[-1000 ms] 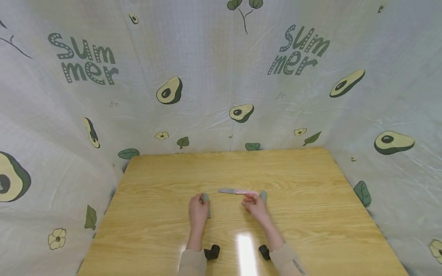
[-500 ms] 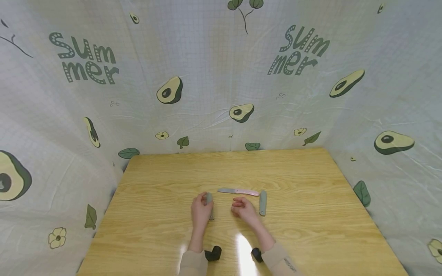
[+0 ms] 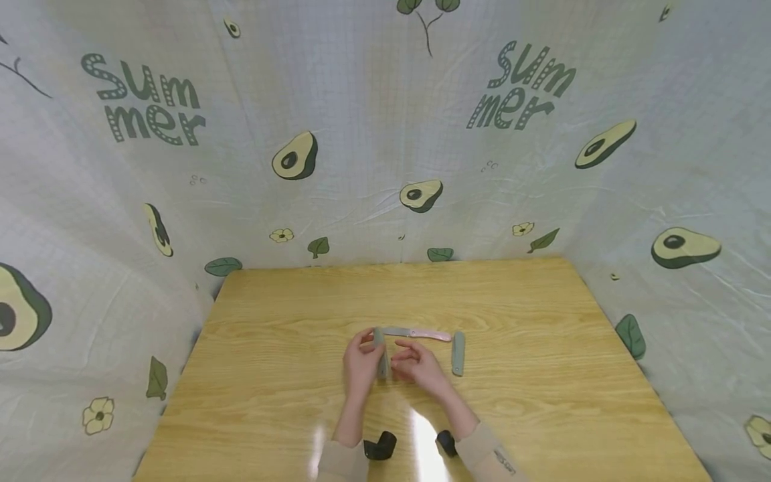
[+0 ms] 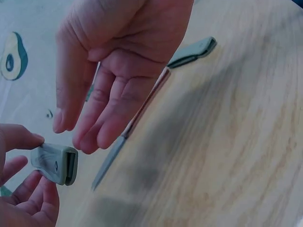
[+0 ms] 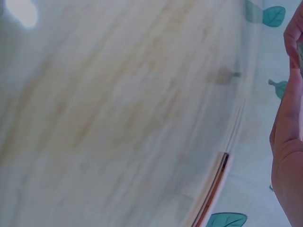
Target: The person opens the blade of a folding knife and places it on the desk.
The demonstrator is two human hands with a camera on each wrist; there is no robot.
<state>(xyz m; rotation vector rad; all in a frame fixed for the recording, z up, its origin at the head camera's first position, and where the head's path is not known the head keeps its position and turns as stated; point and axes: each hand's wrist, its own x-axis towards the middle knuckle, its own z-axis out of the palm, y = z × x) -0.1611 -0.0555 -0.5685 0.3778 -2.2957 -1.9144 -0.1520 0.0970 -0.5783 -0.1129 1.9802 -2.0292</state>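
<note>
My left hand (image 3: pixel 358 365) pinches a folded green pocket knife (image 4: pixel 49 163) between thumb and fingers. Its slotted handle end points toward the camera in the left wrist view. Just right of it, my right hand (image 3: pixel 421 367) hovers with fingers loosely bent and nothing in its grasp; the left wrist view shows its bare palm (image 4: pixel 135 56). Beyond both hands a pink-handled pocket knife (image 3: pixel 430 335) lies unfolded, blade toward the left. To the right of my right hand, a second green pocket knife (image 3: pixel 458 353) lies folded on the table.
The wooden table (image 3: pixel 542 375) is bordered by a pale curtain (image 3: pixel 361 100) printed with avocados at the back and sides. Black wrist-worn pieces (image 3: pixel 381 447) stick out near both sleeves. A bright reflection lies on the front of the tabletop.
My left hand has carried the green pocket knife to the right and slightly forward. My right hand has come left, away from the pink knife's handle, toward the left hand.
</note>
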